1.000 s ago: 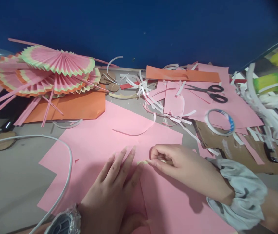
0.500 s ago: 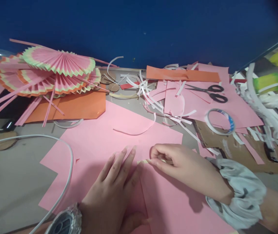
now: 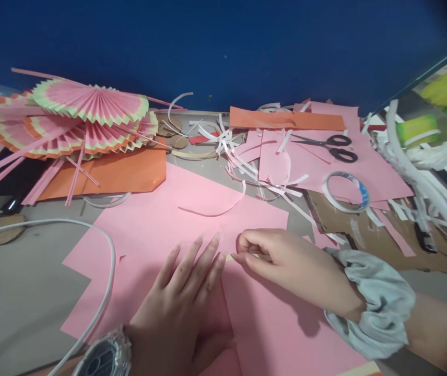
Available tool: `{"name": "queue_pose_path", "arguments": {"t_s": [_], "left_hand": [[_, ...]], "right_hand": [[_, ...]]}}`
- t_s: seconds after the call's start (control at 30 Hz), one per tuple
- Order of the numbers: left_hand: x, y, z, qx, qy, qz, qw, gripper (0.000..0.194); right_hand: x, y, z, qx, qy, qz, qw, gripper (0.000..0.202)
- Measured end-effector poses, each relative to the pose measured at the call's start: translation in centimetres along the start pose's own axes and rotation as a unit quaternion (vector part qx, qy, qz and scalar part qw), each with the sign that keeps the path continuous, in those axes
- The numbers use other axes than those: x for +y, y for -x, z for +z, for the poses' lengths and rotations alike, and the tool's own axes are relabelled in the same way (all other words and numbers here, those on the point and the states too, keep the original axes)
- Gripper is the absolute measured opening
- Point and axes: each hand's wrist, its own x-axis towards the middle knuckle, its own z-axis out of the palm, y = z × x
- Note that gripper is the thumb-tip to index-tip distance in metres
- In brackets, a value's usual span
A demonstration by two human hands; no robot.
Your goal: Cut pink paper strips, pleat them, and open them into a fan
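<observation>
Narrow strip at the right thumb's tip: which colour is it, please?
The narrow strip is pale yellow, best seen in the head view.

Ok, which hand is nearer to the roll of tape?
Right. The right hand is on the near side of the roll of tape, to its left; the left hand is farther left, spread on the pink paper.

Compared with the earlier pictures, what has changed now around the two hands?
On the left hand, the index finger has moved slightly forward and closer to the other fingers. The right hand keeps its grip at the pale yellow strip; the scissors and tape roll lie as before.
</observation>
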Motion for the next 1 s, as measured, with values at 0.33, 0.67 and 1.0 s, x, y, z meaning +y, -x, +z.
{"name": "queue_pose_path", "arguments": {"t_s": [0.33,0.67,1.0], "left_hand": [[-0.14,-0.18,-0.11,-0.03,0.013,-0.007,0.999,0.073],[0.16,-0.03,0.08,-0.002,-0.004,0.004,1.0,0.077],[0.05,0.04,0.16,0.015,-0.009,0.009,1.0,0.079]], "right_hand": [[-0.23,-0.18,-0.2,-0.01,0.014,0.004,1.0,0.02],[-0.29,-0.02,0.05,0.001,0.049,-0.001,0.999,0.021],[-0.15,0.52,0.29,0.012,0.059,-0.029,0.998,0.018]]}}
